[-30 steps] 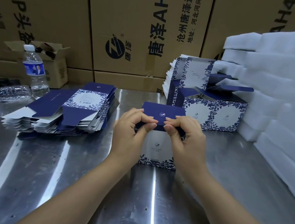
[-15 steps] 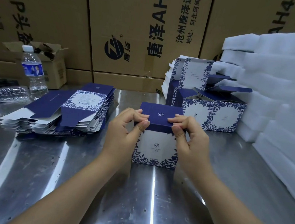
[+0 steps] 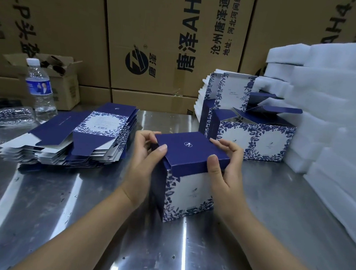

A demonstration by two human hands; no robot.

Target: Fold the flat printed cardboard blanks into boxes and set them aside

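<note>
Where the steel table (image 3: 80, 223) runs off to the far left, we see a crushed clear bottle (image 3: 10, 115) lying on its side, an upright water bottle (image 3: 40, 90) just right of it, and a small open carton (image 3: 67, 83) behind them. Next comes the stack of flat blanks (image 3: 83, 136), long axis running from near left to far right, navy and floral print facing up.

In the middle, near us, our left hand (image 3: 142, 166) grips the box (image 3: 187, 191) at the lid's left side, thumb pressed on the near-left corner and fingers curled over the far-left edge. The box stands upright on the table, navy lid facing up, white floral panel facing us, one vertical corner turned to the near left. It looks close to cubic, so we cannot name a long axis. The lid's front flap lies over the top of the near panel. Our right hand (image 3: 225, 177) holds the lid's right side likewise, thumb on the near-right corner and fingers curled round the far-right edge.

Farther right sit folded boxes (image 3: 255, 141) with their top flaps raised, upright blanks (image 3: 225, 91) leaning behind them, then stacked white foam sheets (image 3: 333, 125). Large brown cartons (image 3: 169, 38) wall the far side.
</note>
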